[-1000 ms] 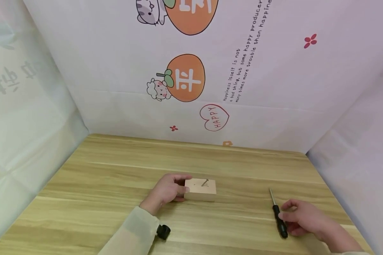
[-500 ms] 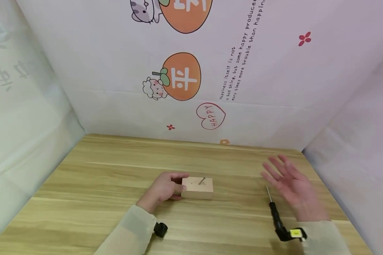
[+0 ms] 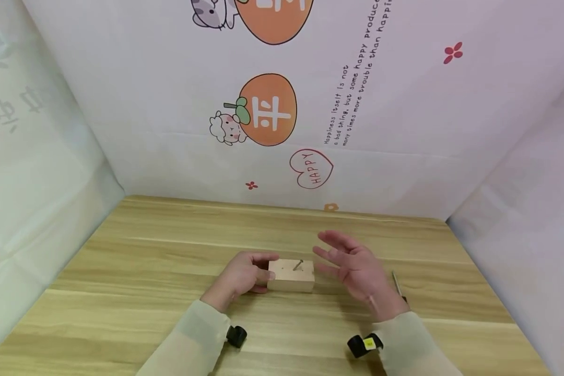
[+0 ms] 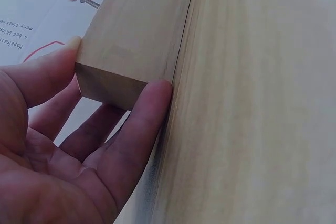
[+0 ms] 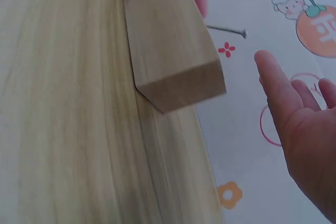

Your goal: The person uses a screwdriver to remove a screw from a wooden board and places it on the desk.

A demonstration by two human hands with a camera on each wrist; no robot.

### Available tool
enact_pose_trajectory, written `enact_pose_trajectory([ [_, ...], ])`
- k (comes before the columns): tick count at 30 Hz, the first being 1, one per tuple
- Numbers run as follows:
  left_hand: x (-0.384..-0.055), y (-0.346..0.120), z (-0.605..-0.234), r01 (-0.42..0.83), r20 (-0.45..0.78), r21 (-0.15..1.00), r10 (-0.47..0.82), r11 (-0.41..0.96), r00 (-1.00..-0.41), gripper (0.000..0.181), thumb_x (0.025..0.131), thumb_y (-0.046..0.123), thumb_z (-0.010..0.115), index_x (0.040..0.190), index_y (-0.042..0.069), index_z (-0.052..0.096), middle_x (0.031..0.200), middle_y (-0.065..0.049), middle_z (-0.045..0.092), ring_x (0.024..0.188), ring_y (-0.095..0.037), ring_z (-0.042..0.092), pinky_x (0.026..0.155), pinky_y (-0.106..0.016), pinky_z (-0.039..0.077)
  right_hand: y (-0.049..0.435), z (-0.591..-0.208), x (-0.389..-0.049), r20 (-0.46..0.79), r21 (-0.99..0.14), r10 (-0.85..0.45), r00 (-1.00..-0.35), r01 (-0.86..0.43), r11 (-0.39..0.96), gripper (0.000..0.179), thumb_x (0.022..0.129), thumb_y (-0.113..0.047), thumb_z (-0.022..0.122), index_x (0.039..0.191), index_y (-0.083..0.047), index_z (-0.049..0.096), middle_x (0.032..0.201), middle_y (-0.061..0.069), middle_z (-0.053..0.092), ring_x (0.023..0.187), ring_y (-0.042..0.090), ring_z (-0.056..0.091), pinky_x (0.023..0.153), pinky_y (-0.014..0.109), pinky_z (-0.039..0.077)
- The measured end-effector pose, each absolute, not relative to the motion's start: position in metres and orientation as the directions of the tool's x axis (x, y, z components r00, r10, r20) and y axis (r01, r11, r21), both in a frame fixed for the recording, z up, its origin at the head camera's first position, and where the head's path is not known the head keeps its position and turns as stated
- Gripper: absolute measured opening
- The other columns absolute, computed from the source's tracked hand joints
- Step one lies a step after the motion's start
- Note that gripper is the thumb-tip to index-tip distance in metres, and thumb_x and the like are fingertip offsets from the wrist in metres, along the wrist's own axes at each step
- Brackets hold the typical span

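A pale wooden block (image 3: pixel 290 284) lies on the table, and a screw (image 3: pixel 298 265) stands tilted out of its top beside a small hole. My left hand (image 3: pixel 241 277) grips the block's left end, thumb on the near top edge and fingers round the end. In the left wrist view the fingertips press against the block's edges. Just right of the block, my right hand (image 3: pixel 357 269) hovers with fingers spread, holding nothing. The right wrist view shows the screw (image 5: pixel 228 30) apart from that hand's fingers. Behind the right forearm lies a screwdriver (image 3: pixel 397 283), only its shaft and a bit of handle visible.
The wood-grain table (image 3: pixel 169 230) ends at a printed white backdrop (image 3: pixel 380 183) at the back. Sheets hang at the left and right sides. A black wrist camera (image 3: pixel 236 337) sits on the left sleeve, another camera (image 3: pixel 359 344) on the right.
My right hand has let go of the screwdriver on the table, risen, and swung left toward the block. The left hand and the block have stayed in place.
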State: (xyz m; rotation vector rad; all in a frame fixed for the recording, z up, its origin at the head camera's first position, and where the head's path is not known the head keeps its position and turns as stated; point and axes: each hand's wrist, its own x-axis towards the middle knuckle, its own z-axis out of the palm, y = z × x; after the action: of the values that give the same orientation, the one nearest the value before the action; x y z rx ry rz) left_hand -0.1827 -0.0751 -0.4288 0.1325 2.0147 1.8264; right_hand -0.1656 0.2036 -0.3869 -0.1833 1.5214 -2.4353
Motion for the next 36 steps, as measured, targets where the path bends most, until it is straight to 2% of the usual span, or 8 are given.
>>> enact_pose_trajectory([
  [4,-0.183,-0.074,-0.428,-0.205,-0.239,0.97,0.341,0.132,-0.909,0.046,0.086,0.0,0.075,0.131,0.01,0.068,0.126,-0.013,0.059,0.097,-0.026,0.065,0.072,-0.041,0.059,0.19,-0.389,-0.167,-0.028,-0.931,-0.294,-0.955,0.133,-0.341,0.052,0.097,0.004,0.061,0.145,0.006,0.042,0.153,0.021,0.033,0.135,0.041,0.042,0.095,0.054,0.047],
  [12,-0.184,-0.074,-0.428,-0.207,-0.24,0.97,0.344,0.13,-0.908,0.046,0.087,0.001,0.075,0.131,0.009,0.067,0.125,-0.013,0.06,0.097,-0.025,0.065,0.073,-0.041,0.059,0.174,-0.396,-0.17,-0.086,-0.961,-0.265,-0.96,0.151,-0.233,0.049,0.092,0.005,0.068,0.139,0.004,0.053,0.147,0.016,0.044,0.13,0.035,0.049,0.093,0.046,0.051],
  [18,-0.185,-0.073,-0.429,-0.206,-0.238,0.97,0.347,0.128,-0.907,0.047,0.086,0.0,0.075,0.131,0.008,0.067,0.122,-0.012,0.061,0.096,-0.025,0.065,0.073,-0.041,0.059,0.167,-0.399,-0.171,-0.091,-0.984,-0.253,-0.963,0.126,-0.125,0.053,0.086,0.009,0.072,0.136,0.003,0.057,0.146,0.017,0.048,0.127,0.031,0.053,0.091,0.043,0.052],
  [28,-0.183,-0.073,-0.427,-0.197,-0.232,0.971,0.353,0.133,-0.906,0.047,0.087,0.0,0.074,0.133,0.007,0.065,0.121,-0.011,0.062,0.096,-0.025,0.065,0.072,-0.041,0.059,0.165,-0.399,-0.17,-0.105,-0.993,-0.246,-0.964,0.089,0.072,0.052,0.086,-0.006,0.079,0.135,-0.004,0.061,0.138,0.012,0.057,0.121,0.026,0.059,0.09,0.037,0.053],
  [36,-0.183,-0.073,-0.427,-0.205,-0.241,0.969,0.344,0.139,-0.907,0.046,0.088,0.001,0.074,0.133,0.009,0.066,0.123,-0.012,0.061,0.097,-0.024,0.065,0.072,-0.041,0.059,0.16,-0.4,-0.168,-0.105,-0.992,-0.217,-0.971,0.085,0.097,0.046,0.085,0.0,0.078,0.129,-0.001,0.065,0.132,0.017,0.06,0.115,0.027,0.062,0.089,0.036,0.053],
])
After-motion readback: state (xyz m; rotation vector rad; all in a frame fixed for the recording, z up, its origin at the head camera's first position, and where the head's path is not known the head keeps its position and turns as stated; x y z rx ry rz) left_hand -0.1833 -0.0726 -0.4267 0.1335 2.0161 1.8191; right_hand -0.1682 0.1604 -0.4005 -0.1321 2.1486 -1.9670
